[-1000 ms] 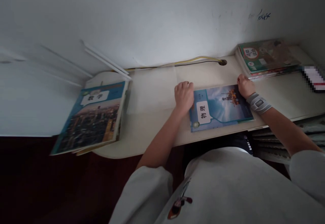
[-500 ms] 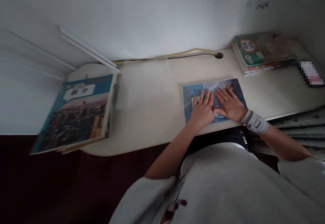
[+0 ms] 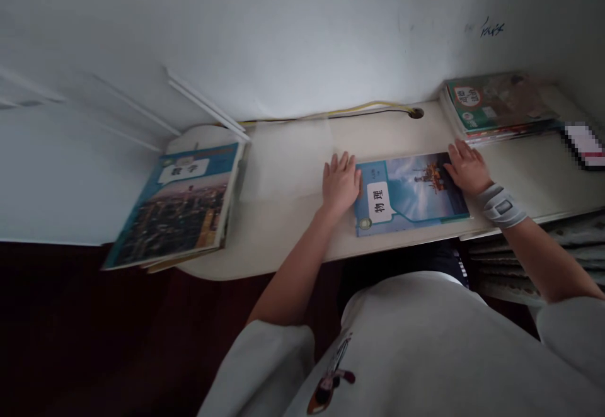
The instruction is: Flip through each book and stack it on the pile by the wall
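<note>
A blue textbook [image 3: 416,190] with an oil rig on its cover lies flat near the front edge of the white desk [image 3: 283,234]. My left hand [image 3: 341,184] is at the book's left edge, fingers extended and pointing toward the wall. At the opposite edge, my right hand [image 3: 467,168] has its fingers stretched out, with the thumb close to the upper right corner of the cover. A grey band [image 3: 503,206] wraps my right wrist. Neither hand grips the book; whether the fingertips press on its edges I cannot tell.
To the left, a stack of books topped by a textbook with a city cover [image 3: 189,206] overhangs the desk's edge. Another book stack [image 3: 496,105] stands at the back right, beside a pixelated phone [image 3: 586,143]. A yellow cable [image 3: 363,107] runs along the wall to a hole [image 3: 416,113].
Both hands have moved apart from the middle of the cover to the book's left and right sides, uncovering its title and picture. The camera view has shifted slightly.
</note>
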`<state>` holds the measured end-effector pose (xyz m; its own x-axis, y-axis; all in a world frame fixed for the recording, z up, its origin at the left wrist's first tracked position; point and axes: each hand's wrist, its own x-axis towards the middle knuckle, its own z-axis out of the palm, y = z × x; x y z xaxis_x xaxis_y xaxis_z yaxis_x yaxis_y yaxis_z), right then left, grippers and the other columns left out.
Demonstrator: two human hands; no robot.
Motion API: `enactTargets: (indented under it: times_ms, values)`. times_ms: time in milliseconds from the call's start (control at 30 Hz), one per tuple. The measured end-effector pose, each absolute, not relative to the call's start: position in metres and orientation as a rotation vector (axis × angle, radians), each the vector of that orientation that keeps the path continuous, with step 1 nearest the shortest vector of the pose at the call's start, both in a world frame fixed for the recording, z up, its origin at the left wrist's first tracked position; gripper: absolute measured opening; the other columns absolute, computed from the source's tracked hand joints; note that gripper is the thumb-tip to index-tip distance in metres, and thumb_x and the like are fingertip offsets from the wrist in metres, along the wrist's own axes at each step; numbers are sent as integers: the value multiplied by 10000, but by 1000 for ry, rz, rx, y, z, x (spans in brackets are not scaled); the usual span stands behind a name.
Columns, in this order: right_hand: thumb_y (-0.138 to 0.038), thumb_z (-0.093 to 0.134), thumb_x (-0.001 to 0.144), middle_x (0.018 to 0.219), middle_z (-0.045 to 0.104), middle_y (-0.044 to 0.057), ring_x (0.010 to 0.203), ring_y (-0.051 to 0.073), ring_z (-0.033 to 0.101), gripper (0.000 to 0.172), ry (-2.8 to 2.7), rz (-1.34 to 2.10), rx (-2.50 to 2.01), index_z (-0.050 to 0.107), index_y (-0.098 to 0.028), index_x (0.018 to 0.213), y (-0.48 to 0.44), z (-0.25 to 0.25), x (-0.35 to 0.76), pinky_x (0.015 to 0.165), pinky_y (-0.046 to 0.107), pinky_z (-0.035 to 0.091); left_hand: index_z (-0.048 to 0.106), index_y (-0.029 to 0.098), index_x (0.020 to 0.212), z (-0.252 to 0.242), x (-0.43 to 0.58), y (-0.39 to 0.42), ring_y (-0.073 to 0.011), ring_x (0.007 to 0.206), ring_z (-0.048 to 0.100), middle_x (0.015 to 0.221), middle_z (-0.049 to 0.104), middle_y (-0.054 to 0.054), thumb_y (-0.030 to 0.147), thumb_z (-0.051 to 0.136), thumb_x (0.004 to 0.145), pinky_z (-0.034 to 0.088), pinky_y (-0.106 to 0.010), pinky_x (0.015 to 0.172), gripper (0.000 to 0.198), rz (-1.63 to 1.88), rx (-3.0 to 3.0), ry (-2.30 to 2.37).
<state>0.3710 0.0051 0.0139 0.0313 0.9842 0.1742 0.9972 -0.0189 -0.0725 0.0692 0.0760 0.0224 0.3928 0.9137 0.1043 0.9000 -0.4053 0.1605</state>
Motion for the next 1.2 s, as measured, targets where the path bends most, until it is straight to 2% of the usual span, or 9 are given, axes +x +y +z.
enactTargets:
  times_ms: [167,300,433,567,733,800,900,1200]
  values:
    - [-556,218,950,1478,355,217,1389,326,291,708,-2514,20,-1687,365,-45,1417,20,15,320,1095,567,206,329,101,1447,30,115,70,-268,1443,171,1535,300,-110,367,179,973,170,-519,1152,564,89,2737,1237]
    - [-655,184,913,1489,312,241,1392,339,281,827,-2591,122,-1641,327,-30,1435,30,9,307,1089,571,212,254,73,1472,20,134,74,-277,1442,178,1554,236,-128,383,158,972,153,-546,1146,596,-53,2709,1229]
    - [-647,199,915,1500,300,228,1401,327,267,822,-2587,132,-1640,310,-28,1445,41,8,318,1109,529,202,232,109,1484,11,133,86,-250,1443,178,1565,213,-104,398,164,971,133,-510,1157,593,-9,2721,1232]
    - [-601,234,929,1492,330,219,1391,321,285,780,-2521,101,-1722,336,-12,1429,55,9,325,1115,497,207,294,109,1457,12,135,93,-252,1411,258,1530,309,-124,388,206,971,154,-471,1150,567,115,2712,1295]
    - [-529,327,925,1387,478,210,1271,318,426,671,-2312,24,-1872,451,-30,1355,60,9,327,1081,454,262,559,122,1215,19,134,98,-289,1182,495,1239,573,-167,408,340,948,356,-409,1003,448,305,2641,1511]
    - [-527,360,911,1319,526,203,1196,325,468,647,-2299,0,-1866,485,-48,1328,57,10,325,1041,450,303,596,109,1131,22,136,102,-311,1123,521,1144,601,-182,422,364,941,386,-420,949,434,291,2653,1560]
    - [-530,383,900,1249,552,190,1120,330,491,624,-2298,-37,-1875,514,-72,1303,50,12,321,994,445,334,601,72,1108,28,141,108,-323,1063,554,1080,618,-204,432,370,940,415,-422,894,460,215,2669,1570]
    - [-464,378,923,1198,570,176,1080,311,516,525,-2318,-79,-1897,550,-99,1259,42,17,316,950,410,351,651,75,1052,39,149,115,-289,982,623,1034,652,-205,422,390,935,456,-369,822,450,93,2563,1531]
